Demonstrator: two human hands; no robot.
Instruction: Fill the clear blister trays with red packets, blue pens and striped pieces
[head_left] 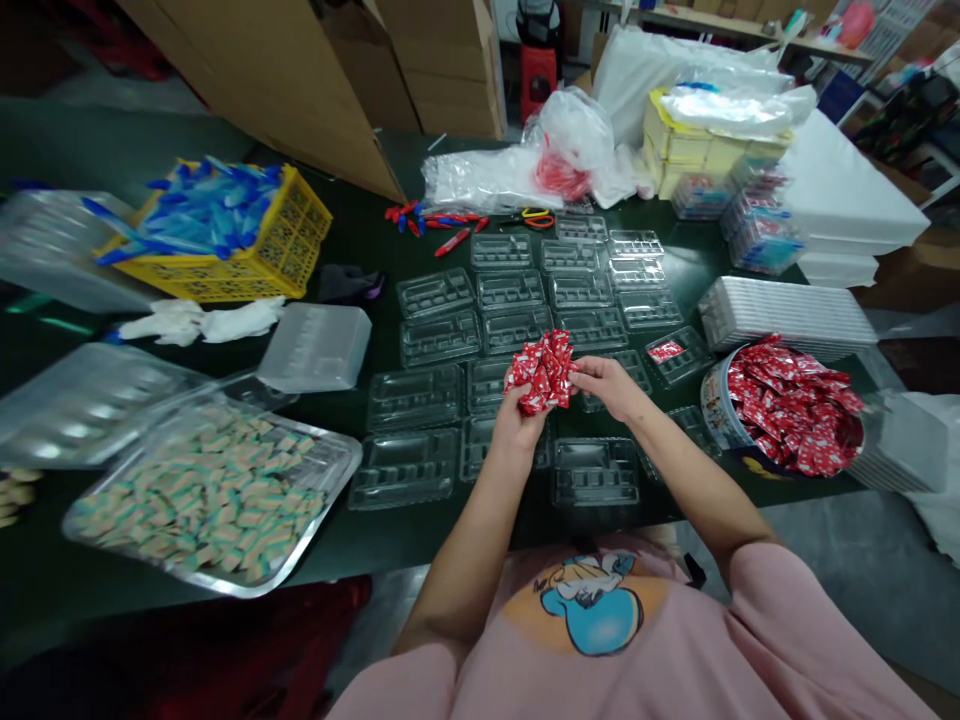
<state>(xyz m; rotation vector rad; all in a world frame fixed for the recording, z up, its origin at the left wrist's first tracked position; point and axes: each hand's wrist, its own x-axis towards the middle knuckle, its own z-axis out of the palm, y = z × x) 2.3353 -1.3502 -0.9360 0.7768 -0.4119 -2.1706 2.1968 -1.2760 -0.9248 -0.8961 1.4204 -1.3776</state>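
Note:
A bunch of small red packets (541,372) with white print is cupped in my left hand (519,412), over the rows of trays. My right hand (604,385) pinches at the right side of that bunch; whether one packet is between its fingertips I cannot tell for sure. Beneath and around both hands lie clear plastic compartment trays (415,465), set out in rows on the dark green table. One tray at the right holds a single red packet (666,351). More red packets (795,405) are heaped in a round tub (716,408) to my right.
Left of me, a metal tray (346,465) holds many small beige and teal pieces. Behind it stands a yellow basket (296,235) of blue tools. Scissors (529,218) and red-and-blue items (452,242) lie at the back. Stacked clear trays (787,315) stand at the right.

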